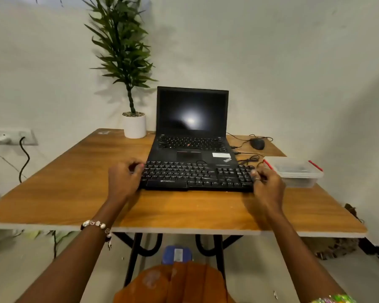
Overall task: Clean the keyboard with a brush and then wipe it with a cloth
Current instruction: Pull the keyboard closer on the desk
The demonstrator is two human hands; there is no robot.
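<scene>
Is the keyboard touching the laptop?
Touching. In the head view the keyboard's far edge overlaps the laptop's front edge, resting on it with no gap.

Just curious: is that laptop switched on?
Apparently off: the open laptop has a dark screen showing only a reflected glare.
</scene>
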